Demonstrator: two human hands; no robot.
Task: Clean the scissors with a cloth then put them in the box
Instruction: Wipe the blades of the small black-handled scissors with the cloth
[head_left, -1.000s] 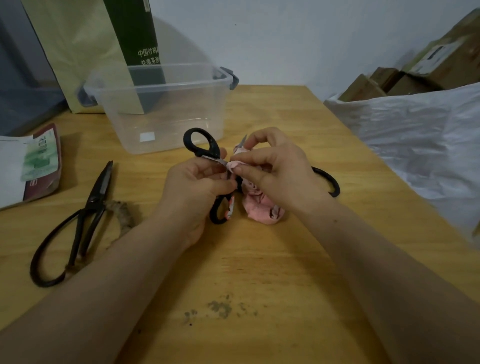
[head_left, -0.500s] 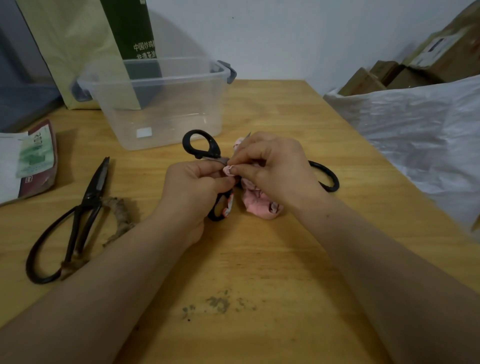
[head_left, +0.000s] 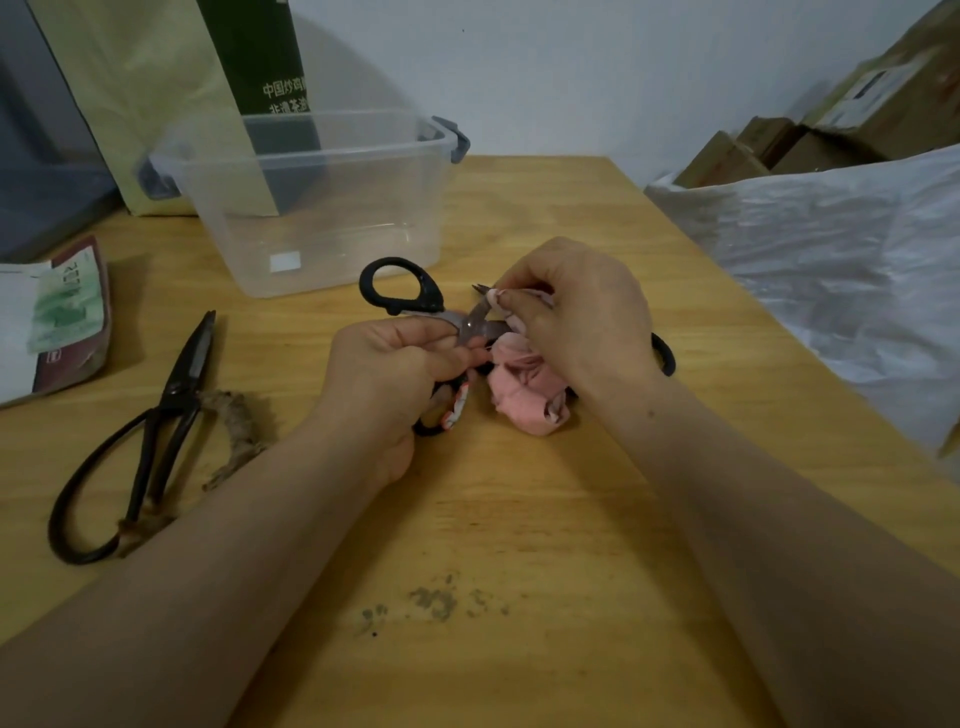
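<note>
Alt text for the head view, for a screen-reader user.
A left hand holds black-handled scissors over a wooden table while the right hand pinches a pink cloth against one blade. A clear plastic box stands open behind them; older dark scissors lie to the left.

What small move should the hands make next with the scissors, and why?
Probably slide the cloth, pinched by the right hand, off the blade tip: it sits near the tip, while the left hand holds the scissors.
</note>
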